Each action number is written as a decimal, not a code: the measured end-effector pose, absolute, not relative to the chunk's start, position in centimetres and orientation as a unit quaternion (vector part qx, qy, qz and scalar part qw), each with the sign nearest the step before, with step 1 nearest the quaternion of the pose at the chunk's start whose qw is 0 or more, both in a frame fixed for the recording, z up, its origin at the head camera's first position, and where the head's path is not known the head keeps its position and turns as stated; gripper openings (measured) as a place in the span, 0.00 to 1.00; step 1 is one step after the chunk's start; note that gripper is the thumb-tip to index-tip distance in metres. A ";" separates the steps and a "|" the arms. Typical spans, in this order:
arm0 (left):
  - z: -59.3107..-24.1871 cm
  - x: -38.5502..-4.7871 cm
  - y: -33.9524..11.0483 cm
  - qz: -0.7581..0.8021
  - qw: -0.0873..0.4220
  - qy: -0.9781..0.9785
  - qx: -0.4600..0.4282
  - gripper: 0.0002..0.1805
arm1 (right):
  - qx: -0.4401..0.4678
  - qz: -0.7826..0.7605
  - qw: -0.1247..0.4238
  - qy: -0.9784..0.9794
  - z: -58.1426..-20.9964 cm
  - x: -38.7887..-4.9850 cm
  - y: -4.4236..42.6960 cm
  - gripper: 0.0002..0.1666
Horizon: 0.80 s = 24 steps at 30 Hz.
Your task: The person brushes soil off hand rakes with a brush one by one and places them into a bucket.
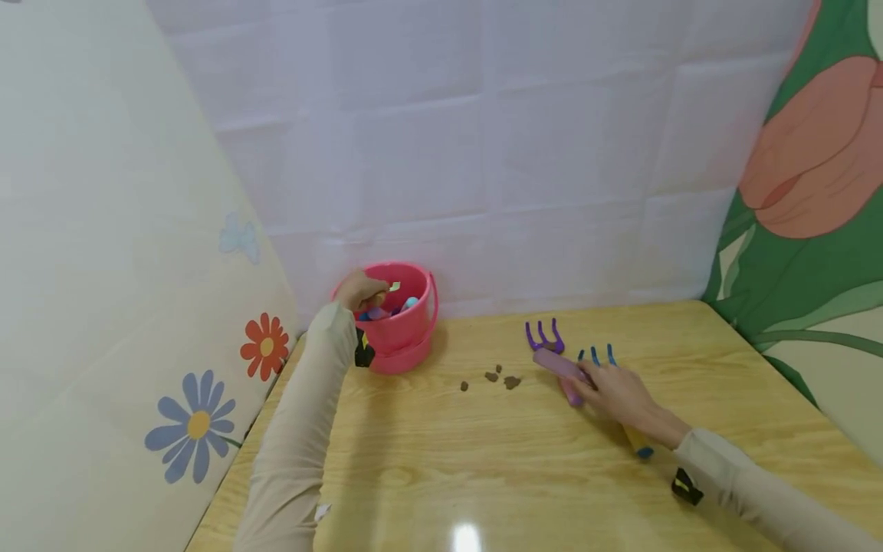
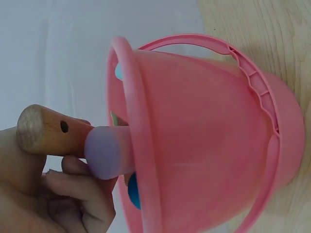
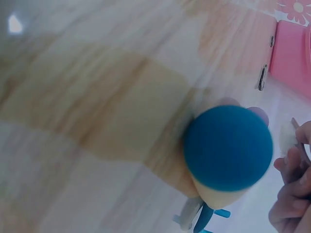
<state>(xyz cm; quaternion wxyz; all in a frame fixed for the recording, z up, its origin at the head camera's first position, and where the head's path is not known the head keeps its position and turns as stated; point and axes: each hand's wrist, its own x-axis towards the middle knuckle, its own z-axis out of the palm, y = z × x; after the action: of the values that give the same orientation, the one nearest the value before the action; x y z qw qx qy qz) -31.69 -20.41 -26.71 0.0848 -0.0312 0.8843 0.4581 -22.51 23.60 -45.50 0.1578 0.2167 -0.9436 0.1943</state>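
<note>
At the pink bucket (image 1: 396, 337), my left hand (image 1: 362, 291) holds a wooden-handled tool (image 2: 53, 131) over the rim. Its handle has a hole near the end, and its far end is hidden. A lilac rounded handle (image 2: 104, 151) leans on the rim beside my fingers. My right hand (image 1: 617, 395) grips a lilac tool (image 1: 557, 363) above the table; its full shape is hidden. Behind and under that hand lie a purple hand rake (image 1: 546, 343) and a blue-pronged rake with a yellow handle (image 1: 636, 440), whose blue end cap (image 3: 228, 148) looms large in the right wrist view.
Several brown crumbs (image 1: 511, 382) lie on the wooden table (image 1: 428, 452) between bucket and rakes. Other handles, one with a light blue end (image 1: 410, 303), stand inside the bucket. A white cloth wall (image 1: 483, 153) rises behind; a flowered panel (image 1: 200, 422) borders the left.
</note>
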 end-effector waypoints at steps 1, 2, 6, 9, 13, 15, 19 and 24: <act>-26.8 -31.7 -20.5 0.458 0.084 0.884 -0.038 0.24 | 0.217 0.195 0.157 -0.944 -45.5 -22.5 23.6 0.18; -26.9 -31.7 -20.5 0.458 0.084 0.884 -0.044 0.23 | 0.218 0.196 0.156 -0.943 -45.5 -22.4 23.6 0.18; -27.1 -31.9 -20.7 0.454 0.060 0.886 -0.070 0.19 | 0.217 0.196 0.154 -0.944 -45.4 -22.4 23.5 0.18; -27.2 -32.1 -20.8 0.454 0.046 0.886 -0.077 0.14 | 0.216 0.194 0.158 -0.944 -45.4 -22.5 23.5 0.18; -27.4 -32.3 -20.9 0.453 0.040 0.887 -0.085 0.12 | 0.216 0.191 0.159 -0.944 -45.5 -22.7 23.4 0.19; -27.6 -32.2 -20.9 0.448 0.033 0.889 -0.091 0.14 | 0.217 0.190 0.157 -0.945 -45.5 -22.7 23.4 0.21; -27.9 -32.0 -21.0 0.446 0.025 0.889 -0.096 0.17 | 0.220 0.191 0.149 -0.945 -45.6 -22.7 23.4 0.21; -27.8 -31.8 -21.2 0.458 0.015 0.884 -0.095 0.15 | 0.221 0.190 0.152 -0.944 -45.3 -22.8 23.5 0.16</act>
<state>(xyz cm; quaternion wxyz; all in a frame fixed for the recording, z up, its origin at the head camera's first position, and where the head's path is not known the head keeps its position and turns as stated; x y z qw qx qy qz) -31.77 -21.16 -27.77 0.0151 -0.0949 0.8839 0.4577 -22.84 23.48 -45.33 0.1517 0.2215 -0.9443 0.1901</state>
